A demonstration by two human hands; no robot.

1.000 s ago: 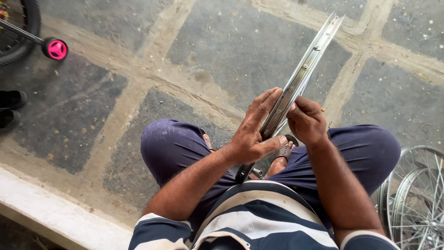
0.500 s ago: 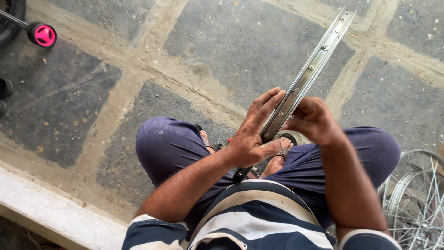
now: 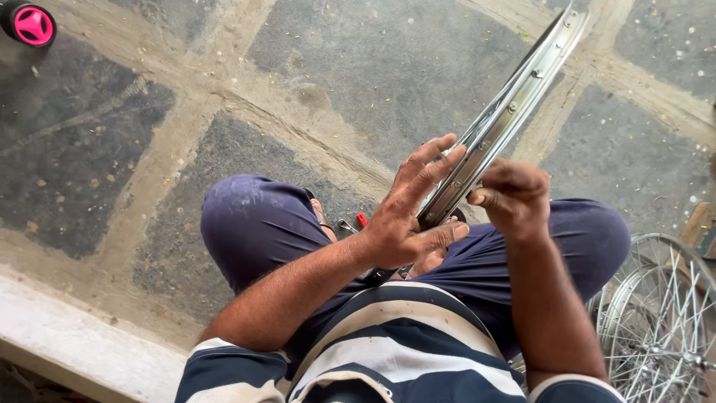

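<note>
Shirt: nearest the camera, the striped shirt (image 3: 388, 351), navy and cream, fills the bottom edge.
Spoked wheels: near right, finished spoked wheels (image 3: 656, 321) lie on the floor beside the person's knee.
Trousers: navy trousers (image 3: 253, 224), knees spread, the person sits low over the work.
Left hand: the left hand (image 3: 406, 216) lies flat against the near side of the rim, fingers spread and loose, thumb tucked under the lower stretch. A steadying touch, not a full grasp.
Right hand: the right hand (image 3: 514, 198) is curled tight at the rim's right side, just above the knee. Its fingertips are hidden behind the knuckles, so I cannot tell whether it pinches a spoke, a nipple or a small tool.
Rim: the bare metal wheel rim (image 3: 507, 112) stands edge-on between the knees, running from the lap up to the far right, spoke holes showing.
Change: compared with a second ago, the view has tipped down and closer. The left fingers have fanned wider across the rim, and the right hand sits lower with the wrist rolled over.
Meaning: I'd judge the work at one point on the rim is ongoing, with the grip just reset.
Tool: a red-handled tool (image 3: 358, 221) peeks out on the floor between the knees.
Floor: grey stone slabs (image 3: 388, 67) with pale joints.
Far left: a pink cap (image 3: 33, 24).
</note>
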